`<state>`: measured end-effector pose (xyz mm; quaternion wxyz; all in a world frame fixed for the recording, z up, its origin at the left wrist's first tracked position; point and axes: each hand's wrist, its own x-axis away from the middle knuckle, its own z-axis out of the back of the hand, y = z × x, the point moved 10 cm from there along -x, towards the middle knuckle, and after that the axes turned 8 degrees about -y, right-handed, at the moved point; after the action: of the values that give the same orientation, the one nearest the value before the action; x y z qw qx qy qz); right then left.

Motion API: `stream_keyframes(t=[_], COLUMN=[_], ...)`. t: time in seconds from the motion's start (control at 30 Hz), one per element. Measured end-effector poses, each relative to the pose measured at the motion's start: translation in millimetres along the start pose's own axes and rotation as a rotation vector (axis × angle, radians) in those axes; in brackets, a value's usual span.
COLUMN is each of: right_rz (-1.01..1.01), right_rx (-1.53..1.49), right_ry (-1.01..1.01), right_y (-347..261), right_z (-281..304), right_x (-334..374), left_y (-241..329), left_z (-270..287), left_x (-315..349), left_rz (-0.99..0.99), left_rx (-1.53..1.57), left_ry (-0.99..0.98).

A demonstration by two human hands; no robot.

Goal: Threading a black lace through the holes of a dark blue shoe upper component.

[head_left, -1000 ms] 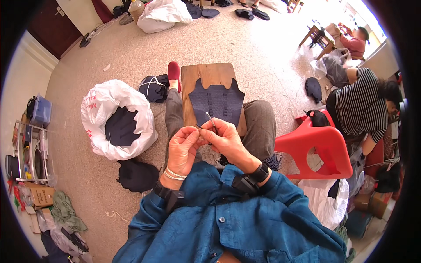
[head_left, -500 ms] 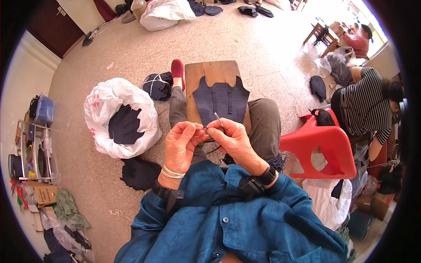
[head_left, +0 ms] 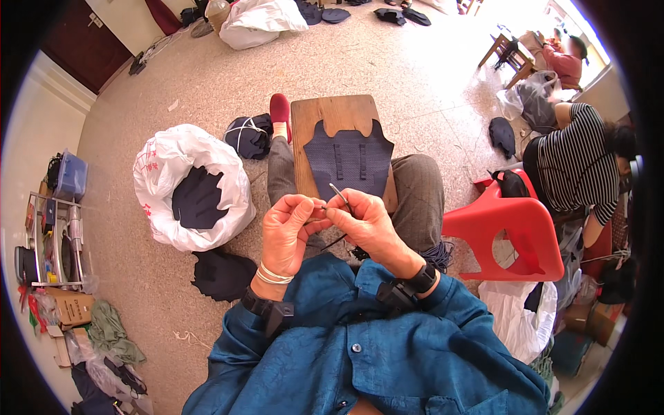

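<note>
My left hand (head_left: 287, 227) is closed in a pinch on the end of a thin dark cord (head_left: 335, 242), whose loose part hangs down between the hands. Fingertips of my right hand (head_left: 370, 223) meet the left ones at the cord. A slim metal-tipped tool (head_left: 337, 191) slants up out of the right hand; its exact kind is too small to tell. Just beyond my hands, a dark navy fabric piece (head_left: 351, 162) with two narrow strips lies flat on a wooden bench (head_left: 308, 114) between my knees.
On the left stands a white plastic sack (head_left: 155, 187) holding dark fabric; a tied dark bundle (head_left: 249, 136) and a dark cloth (head_left: 223, 275) lie near it. A red plastic stool (head_left: 508, 228) is close on my right. Beyond it sits a person in stripes (head_left: 577, 159).
The tool in my right hand has tilted, its tip now lower and further left. My hands stay together in nearly the same place. The person in stripes has shifted slightly.
</note>
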<state>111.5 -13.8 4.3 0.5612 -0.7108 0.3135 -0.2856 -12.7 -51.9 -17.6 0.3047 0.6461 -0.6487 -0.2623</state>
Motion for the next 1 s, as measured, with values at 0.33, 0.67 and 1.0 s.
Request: stream_keyframes(t=[0.33, 0.67, 1.0], right_rz=[0.119, 0.124, -0.047], right_rx=[0.371, 0.355, 0.005], right_ry=[0.012, 0.051, 0.011], right_y=[-9.5, -13.6, 7.1], right_z=[4.2, 4.2, -0.1], right_x=[-0.4, 4.4, 2.8], left_y=[8.4, 19.3, 23.4], left_z=[-0.6, -0.2, -7.6], left_x=[-1.6, -2.8, -1.1], left_rz=[-0.005, -0.036, -0.107], left_rx=[-0.186, -0.375, -0.366], left_ry=[0.007, -0.003, -0.005])
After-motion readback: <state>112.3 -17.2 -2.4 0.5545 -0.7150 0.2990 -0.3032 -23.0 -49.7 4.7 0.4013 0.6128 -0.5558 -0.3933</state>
